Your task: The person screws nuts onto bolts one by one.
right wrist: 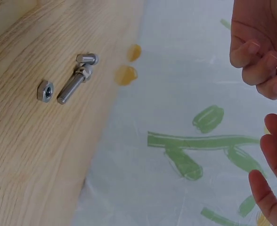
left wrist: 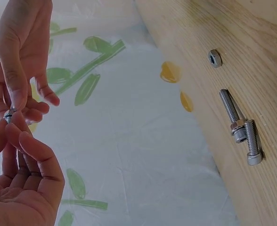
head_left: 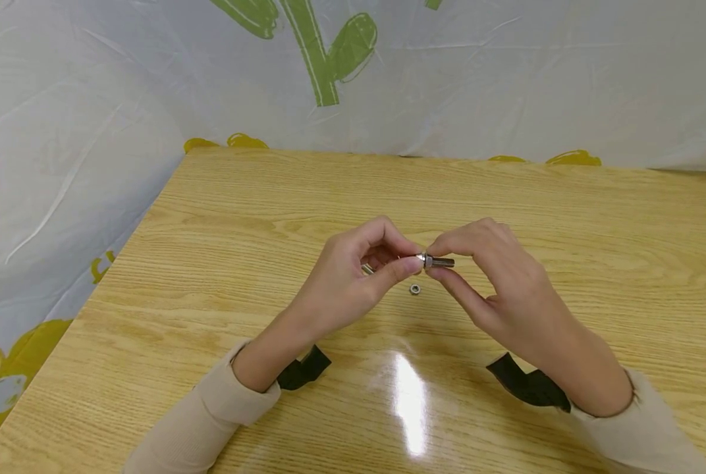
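Above the table, my left hand (head_left: 350,276) pinches the covered end of a bolt (head_left: 444,262) between thumb and forefinger. My right hand (head_left: 510,296) pinches a hex nut (head_left: 428,261) on that bolt, thumb below and forefinger above. The bolt's threaded end points right past the nut, while its other end is hidden by my left fingers. On the wood below lies a loose nut (head_left: 415,289). In the left wrist view, a bolt with a nut on it (left wrist: 229,104) lies against another socket-head bolt (left wrist: 252,136).
Both hands are over the wood-grain table (head_left: 258,197). A pale sheet (head_left: 477,85) with green and yellow prints hangs behind it and along its left edge. Dark straps (head_left: 527,382) show by both wrists.
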`<action>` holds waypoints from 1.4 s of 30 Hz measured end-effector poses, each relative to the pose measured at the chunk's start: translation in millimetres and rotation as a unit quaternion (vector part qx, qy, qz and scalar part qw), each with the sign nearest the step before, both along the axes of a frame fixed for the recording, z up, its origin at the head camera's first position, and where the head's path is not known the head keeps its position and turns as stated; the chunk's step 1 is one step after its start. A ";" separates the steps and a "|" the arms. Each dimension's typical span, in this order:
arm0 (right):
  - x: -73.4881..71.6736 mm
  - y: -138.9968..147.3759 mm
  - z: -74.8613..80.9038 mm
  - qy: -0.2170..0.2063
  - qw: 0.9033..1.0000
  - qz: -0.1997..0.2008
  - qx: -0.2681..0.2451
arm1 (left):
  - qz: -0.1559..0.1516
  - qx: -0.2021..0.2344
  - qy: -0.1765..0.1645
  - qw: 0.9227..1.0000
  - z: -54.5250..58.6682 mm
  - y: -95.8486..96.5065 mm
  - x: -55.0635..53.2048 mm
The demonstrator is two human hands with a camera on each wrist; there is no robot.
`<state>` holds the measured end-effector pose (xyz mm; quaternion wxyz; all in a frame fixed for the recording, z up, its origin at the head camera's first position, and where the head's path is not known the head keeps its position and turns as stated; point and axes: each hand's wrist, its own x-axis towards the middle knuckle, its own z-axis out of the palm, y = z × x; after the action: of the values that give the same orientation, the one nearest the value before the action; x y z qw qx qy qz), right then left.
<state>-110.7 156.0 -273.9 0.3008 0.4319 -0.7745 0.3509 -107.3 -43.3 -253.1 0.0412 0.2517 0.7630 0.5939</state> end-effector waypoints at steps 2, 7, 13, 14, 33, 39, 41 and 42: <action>-0.4 0.0 -1.2 0.004 1.000 -0.005 -0.004 | 0.000 -0.001 -0.002 1.000 0.1 0.0 0.1; 3.8 -2.4 6.8 -0.002 1.000 -0.024 0.016 | 0.000 -0.002 0.001 1.000 0.1 -0.2 0.1; 6.6 -5.0 10.7 -0.013 0.999 -0.030 0.038 | -0.001 -0.001 0.004 1.000 0.1 0.0 0.2; 6.9 -5.1 10.7 -0.017 0.998 -0.034 0.041 | -0.002 -0.001 0.005 1.000 0.0 0.2 0.2; -5.5 6.9 -15.3 0.015 0.999 -0.027 0.031 | -0.003 -0.006 -0.004 1.000 0.5 0.4 -0.1; 3.8 -1.7 1.0 0.012 0.999 -0.040 0.032 | -0.004 -0.013 0.003 1.000 -0.6 0.4 -0.5; 5.6 -4.3 5.0 0.019 0.998 -0.046 0.038 | -0.003 -0.015 0.004 1.000 -1.1 0.3 -0.6; 6.7 -5.3 7.0 0.016 0.998 -0.048 0.042 | -0.003 -0.016 0.004 1.000 -1.4 0.2 -0.7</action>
<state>-103.9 150.6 -266.9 0.3113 0.4118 -0.8036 0.2963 -108.0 -43.1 -254.5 0.0437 0.2553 0.7719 0.5806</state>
